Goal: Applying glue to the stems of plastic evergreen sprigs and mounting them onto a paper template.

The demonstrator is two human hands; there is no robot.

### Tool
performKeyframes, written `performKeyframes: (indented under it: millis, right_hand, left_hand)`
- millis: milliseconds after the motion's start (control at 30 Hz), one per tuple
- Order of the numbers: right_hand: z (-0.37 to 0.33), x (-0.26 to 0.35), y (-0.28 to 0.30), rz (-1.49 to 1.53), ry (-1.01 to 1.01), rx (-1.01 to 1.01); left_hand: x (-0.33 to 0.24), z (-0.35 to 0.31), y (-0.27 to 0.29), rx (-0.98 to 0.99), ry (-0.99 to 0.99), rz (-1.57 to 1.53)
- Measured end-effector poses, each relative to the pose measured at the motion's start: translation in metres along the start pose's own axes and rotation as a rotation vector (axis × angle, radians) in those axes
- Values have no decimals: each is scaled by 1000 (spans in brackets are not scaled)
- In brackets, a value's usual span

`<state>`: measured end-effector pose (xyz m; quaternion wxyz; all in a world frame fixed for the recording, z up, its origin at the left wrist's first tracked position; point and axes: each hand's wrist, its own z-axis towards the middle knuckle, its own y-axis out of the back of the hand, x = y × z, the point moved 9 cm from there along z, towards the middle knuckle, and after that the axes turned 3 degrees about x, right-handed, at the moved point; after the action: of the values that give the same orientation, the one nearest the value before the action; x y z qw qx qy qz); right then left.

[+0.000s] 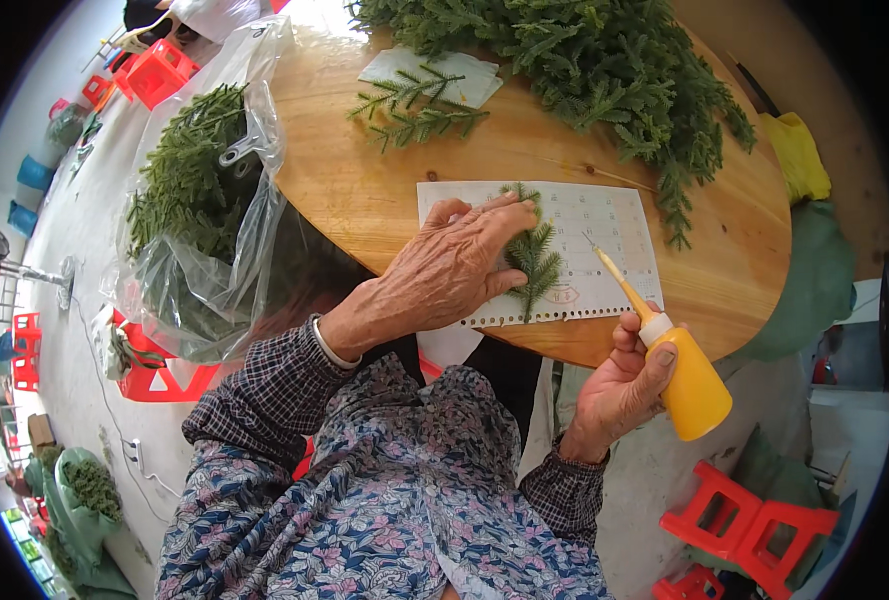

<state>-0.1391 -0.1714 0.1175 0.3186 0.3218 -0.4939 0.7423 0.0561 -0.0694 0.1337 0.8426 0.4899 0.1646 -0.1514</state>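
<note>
A small green needle sprig (536,255), like artificial fir, lies on a printed calendar sheet (604,210) at the table's near side. Over the sprig's left edge rests my left hand (444,255), fingertips near its upper part and thumb beside its lower part, holding it against the paper. My right hand (619,390) is wrapped round a yellow squeeze bottle (696,390) with a white collar. The bottle tilts, its long thin nozzle (614,272) pointing up and left over the sheet, a little right of the sprig and apart from it.
Loose sprigs (419,108) lie by white paper (474,75) on the round wooden table (334,170). A large heap of green branches (604,70) covers the far right. At left, a clear plastic bag (189,290) holds more greenery with scissors (239,152) on top. Red stools (749,525) stand at lower right.
</note>
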Motion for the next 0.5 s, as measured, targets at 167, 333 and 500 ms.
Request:
performKeyframes:
  millis: [167, 333, 500]
  right_hand:
    - [1, 6, -7, -5, 45, 15]
    - [2, 14, -28, -20, 82, 126]
    - [6, 8, -54, -72, 67, 251]
  left_hand:
    - [1, -2, -1, -20, 10, 105]
    - [4, -4, 0, -19, 52, 182]
    - [5, -3, 1, 2, 76, 185]
